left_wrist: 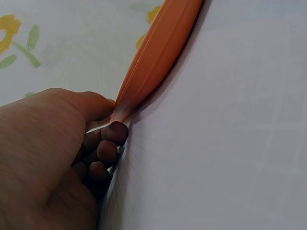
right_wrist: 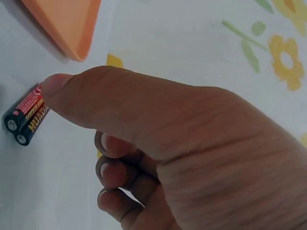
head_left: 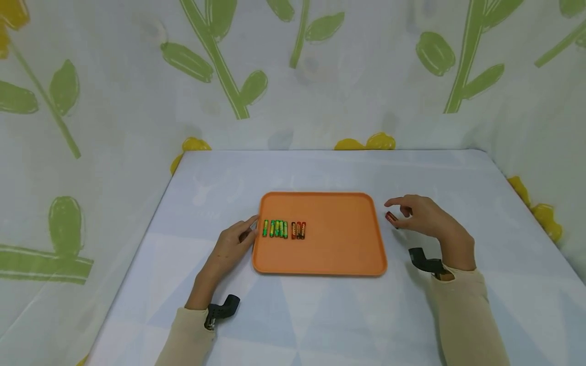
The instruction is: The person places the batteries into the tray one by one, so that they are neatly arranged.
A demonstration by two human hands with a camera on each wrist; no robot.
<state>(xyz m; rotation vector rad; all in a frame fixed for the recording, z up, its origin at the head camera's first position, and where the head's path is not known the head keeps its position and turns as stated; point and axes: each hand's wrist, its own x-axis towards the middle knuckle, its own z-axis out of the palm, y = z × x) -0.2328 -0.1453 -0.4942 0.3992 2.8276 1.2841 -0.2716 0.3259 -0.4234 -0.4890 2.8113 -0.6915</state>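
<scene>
My left hand [head_left: 232, 245] pinches the left rim of an orange tray [head_left: 343, 234] between thumb and fingers. In the left wrist view its fingertips meet at the tray's edge. Several green batteries [head_left: 276, 229] stand in a row toward the tray's left side, one set slightly apart. Beside them lie three red batteries [head_left: 298, 230]. Right of the tray, my right hand [head_left: 423, 217] hovers with index finger extended and thumb apart from it. Two red-and-black batteries [right_wrist: 28, 115] lie side by side at its thumb tip, which overlaps their far end in the right wrist view.
A pale table [head_left: 320, 320] with light blue triangles carries the tray. Behind it hangs a white cloth [head_left: 366, 91] with green stems and yellow flowers. Black wrist cameras [head_left: 426, 262] sit on both wrists.
</scene>
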